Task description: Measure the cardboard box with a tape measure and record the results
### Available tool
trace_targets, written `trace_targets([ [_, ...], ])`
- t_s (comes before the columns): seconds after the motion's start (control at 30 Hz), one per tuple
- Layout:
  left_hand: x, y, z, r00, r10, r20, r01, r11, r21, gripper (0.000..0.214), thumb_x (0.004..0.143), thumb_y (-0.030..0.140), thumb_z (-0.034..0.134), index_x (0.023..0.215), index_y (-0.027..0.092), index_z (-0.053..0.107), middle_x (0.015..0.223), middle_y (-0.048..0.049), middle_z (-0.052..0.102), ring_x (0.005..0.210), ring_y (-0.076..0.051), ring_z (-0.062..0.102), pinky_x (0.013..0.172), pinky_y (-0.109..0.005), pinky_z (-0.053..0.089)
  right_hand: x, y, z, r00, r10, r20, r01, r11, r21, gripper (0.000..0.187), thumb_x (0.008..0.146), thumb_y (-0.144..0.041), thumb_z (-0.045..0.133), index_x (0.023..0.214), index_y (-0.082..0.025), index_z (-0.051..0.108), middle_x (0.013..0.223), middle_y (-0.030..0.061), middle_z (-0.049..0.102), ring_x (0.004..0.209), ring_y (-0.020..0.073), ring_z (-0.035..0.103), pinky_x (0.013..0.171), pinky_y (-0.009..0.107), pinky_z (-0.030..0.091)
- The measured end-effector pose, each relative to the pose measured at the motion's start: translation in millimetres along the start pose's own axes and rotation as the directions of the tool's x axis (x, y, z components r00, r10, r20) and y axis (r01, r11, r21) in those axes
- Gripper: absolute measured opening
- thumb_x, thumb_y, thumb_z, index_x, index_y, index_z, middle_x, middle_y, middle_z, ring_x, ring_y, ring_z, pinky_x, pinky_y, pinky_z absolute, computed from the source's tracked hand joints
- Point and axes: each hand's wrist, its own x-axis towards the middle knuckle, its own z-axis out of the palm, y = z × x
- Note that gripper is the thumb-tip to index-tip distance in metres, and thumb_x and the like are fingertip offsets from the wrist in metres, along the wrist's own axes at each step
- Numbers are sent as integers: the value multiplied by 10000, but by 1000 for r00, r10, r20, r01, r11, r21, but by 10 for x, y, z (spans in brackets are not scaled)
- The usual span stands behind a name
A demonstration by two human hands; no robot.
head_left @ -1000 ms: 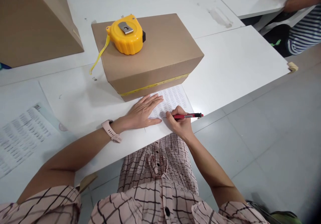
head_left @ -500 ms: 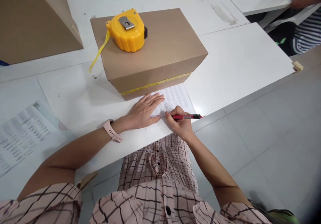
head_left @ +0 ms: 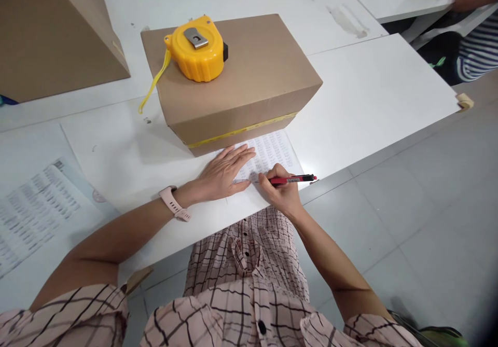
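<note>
My left hand [head_left: 226, 175] lies flat with its fingers stretched out over a printed sheet [head_left: 274, 149]. Pinched in my right hand [head_left: 280, 190] is a red and black pen [head_left: 291, 179], its tip down at the paper near my left thumb. Part of the sheet is hidden under a closed cardboard box [head_left: 241, 77], which has a strip of yellow tape along its front. On top of that box rests a yellow tape measure [head_left: 200, 56] with a metal clip and a yellow wrist strap.
A larger cardboard box [head_left: 58, 41] stands at the back left. More printed papers [head_left: 39, 207] lie on the white table [head_left: 369, 98] to the left. At the upper right sits another person in a striped top [head_left: 480, 46]. The table's front edge runs close to my body.
My right hand and the pen have shifted very slightly right, and the pen's back end has tipped a little. The left hand, box and tape measure stay in place.
</note>
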Motion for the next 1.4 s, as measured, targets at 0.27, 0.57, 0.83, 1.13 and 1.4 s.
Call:
trace_targets([
  [0.27,0,-4,7,1000,0,-2,0,1000,-5,648,969,414,527,1534,171,324,1614,-147,414,1544,-261,293,1273,-492,216,4,22,-7,1000,1,9,-1,1000,-12,353,886,-342,653,648,-237,415,578,-52,429,534,106,381,500,293,311],
  [0.57,1,-7,2,1000,-2,17,1,1000,10,666,958,389,568,1533,155,327,1618,-154,405,1550,-254,278,1276,-472,202,1,15,-1,999,21,-41,-20,999,40,354,889,-324,646,649,-239,400,572,-60,391,529,104,355,503,291,297],
  [0.83,-1,-8,5,1000,3,8,-3,1000,9,666,959,398,565,1538,175,323,1618,-140,408,1548,-254,282,1277,-477,206,9,9,-5,1000,10,-23,-10,1000,2,349,886,-313,640,650,-240,393,581,-57,386,535,104,353,505,296,292],
  [1.13,-1,-9,6,999,-13,29,13,1000,5,667,964,393,558,1541,147,329,1629,-138,391,1557,-239,257,1285,-440,163,7,-2,-6,1000,18,-25,-17,999,36,338,879,-283,637,651,-242,391,566,-64,372,522,98,345,497,289,281],
  [1.4,-2,-15,10,1000,-6,27,6,1000,-2,667,965,400,556,1545,170,317,1634,-137,382,1557,-241,257,1276,-456,174,11,-15,-9,999,17,-32,-16,1000,24,345,876,-283,638,646,-244,384,572,-62,366,522,100,339,504,294,273],
])
